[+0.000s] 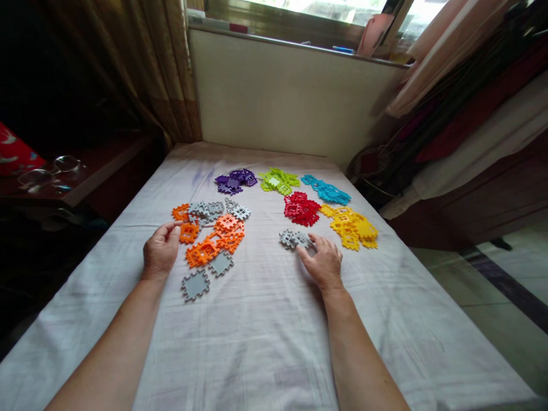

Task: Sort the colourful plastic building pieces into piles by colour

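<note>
My left hand point(161, 250) is at the left edge of a mixed group of orange pieces point(203, 251) and grey pieces point(208, 210), its fingertips close together beside an orange square piece point(189, 233). Whether it grips that piece is unclear. My right hand point(323, 260) has its thumb and fingers around the right end of a small group of grey pieces point(294, 239). Two flat grey pieces point(196, 285) lie below the orange ones. Red pieces point(302, 209) lie just beyond my right hand, and yellow pieces point(353, 226) to its right.
Purple pieces point(235, 181), lime green pieces point(279, 180) and blue pieces point(327, 190) lie farther back on the white cloth point(248, 342). Eyeglasses point(51, 171) rest on a dark side table at left. Clothes hang at right; a curtain hangs at back left.
</note>
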A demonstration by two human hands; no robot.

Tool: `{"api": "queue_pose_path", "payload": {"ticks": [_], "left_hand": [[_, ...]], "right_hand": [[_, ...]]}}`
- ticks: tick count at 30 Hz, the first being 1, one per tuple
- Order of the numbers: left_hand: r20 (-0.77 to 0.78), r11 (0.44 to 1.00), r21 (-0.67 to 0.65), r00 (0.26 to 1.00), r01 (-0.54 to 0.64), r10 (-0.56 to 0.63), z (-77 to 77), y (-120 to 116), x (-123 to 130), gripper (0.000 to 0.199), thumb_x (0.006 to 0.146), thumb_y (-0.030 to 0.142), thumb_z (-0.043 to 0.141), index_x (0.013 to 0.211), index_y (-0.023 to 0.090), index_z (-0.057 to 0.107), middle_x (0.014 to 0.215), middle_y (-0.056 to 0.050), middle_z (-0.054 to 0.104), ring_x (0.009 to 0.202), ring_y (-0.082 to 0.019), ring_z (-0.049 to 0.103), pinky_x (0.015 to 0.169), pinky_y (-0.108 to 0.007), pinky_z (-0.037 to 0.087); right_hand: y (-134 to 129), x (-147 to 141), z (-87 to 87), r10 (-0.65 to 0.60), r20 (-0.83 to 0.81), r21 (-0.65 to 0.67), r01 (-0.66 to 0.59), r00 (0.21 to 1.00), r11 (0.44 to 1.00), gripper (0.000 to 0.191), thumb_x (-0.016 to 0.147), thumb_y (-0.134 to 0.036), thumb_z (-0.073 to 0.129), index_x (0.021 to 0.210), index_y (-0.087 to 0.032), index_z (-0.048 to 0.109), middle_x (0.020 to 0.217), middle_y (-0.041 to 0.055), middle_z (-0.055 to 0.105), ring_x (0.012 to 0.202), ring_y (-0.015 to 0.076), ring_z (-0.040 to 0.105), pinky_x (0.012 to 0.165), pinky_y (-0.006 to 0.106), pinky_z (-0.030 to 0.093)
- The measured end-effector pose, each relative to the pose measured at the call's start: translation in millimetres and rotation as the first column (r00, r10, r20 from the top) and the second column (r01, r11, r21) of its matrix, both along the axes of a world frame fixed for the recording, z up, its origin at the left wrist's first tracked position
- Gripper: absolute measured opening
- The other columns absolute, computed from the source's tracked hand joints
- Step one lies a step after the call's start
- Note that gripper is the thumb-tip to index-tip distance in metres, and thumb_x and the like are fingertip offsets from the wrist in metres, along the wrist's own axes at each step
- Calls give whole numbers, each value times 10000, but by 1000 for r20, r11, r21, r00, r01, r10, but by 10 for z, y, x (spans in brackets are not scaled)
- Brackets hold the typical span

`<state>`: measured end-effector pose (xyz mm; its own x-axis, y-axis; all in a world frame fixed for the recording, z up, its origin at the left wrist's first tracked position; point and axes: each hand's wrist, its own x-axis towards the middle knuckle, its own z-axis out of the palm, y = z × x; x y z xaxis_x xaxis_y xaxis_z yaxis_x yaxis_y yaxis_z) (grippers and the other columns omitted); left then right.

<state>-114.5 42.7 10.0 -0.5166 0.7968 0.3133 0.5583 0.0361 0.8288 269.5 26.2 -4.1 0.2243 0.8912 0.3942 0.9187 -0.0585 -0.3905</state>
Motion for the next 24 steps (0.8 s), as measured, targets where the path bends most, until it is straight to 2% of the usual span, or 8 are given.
{"api": "queue_pose_path", "payload": {"ticks": [6,11,16,18,20,24], "left_hand": [[-4,1000,11,1000,-18,18,-22,11,-8,324,789,441,557,966,232,731,790,-6,709,753,-180,648,735,-296,532],[2,999,38,1000,5,-5,-60,22,-24,312,801,423,555,975,229,727,858,-10,728,793,-179,662,768,-294,531],[19,999,48,1000,10,-11,-82,32,-30,301,808,411,562,978,225,727,881,-13,739,816,-183,680,781,-293,532],[22,998,60,1000,16,-17,-86,35,-30,299,807,405,565,976,220,728,889,-16,743,821,-182,684,776,-288,531],[25,997,70,999,20,-21,-91,38,-29,295,806,398,568,972,215,729,884,-17,743,815,-178,686,759,-279,529],[38,996,86,999,16,-19,-106,46,-29,290,799,391,572,958,212,734,846,-14,737,769,-172,676,733,-281,521]], "right_hand": [[-6,6,1,22,26,-22,-21,999,1000,395,816,-394,628,1164,-214,668,1115,96,700,1103,285,560,970,416,369],[-6,-15,17,29,24,49,-30,999,998,393,812,-397,636,1154,-206,674,1143,106,691,1112,290,556,974,429,374],[-60,-246,105,203,19,171,-203,979,964,258,848,-331,614,1066,-225,700,1158,89,696,1131,265,560,997,412,373],[-124,-430,154,318,22,187,-317,948,930,206,860,-304,612,1026,-233,712,1125,76,708,1109,251,572,992,400,382],[-208,-657,205,457,27,175,-454,889,874,179,872,-286,615,1008,-236,720,1076,64,722,1072,239,586,988,391,389],[-370,-1138,296,709,37,78,-709,705,701,218,889,-309,633,1077,-236,714,1096,53,723,1070,226,579,973,374,404]]}}
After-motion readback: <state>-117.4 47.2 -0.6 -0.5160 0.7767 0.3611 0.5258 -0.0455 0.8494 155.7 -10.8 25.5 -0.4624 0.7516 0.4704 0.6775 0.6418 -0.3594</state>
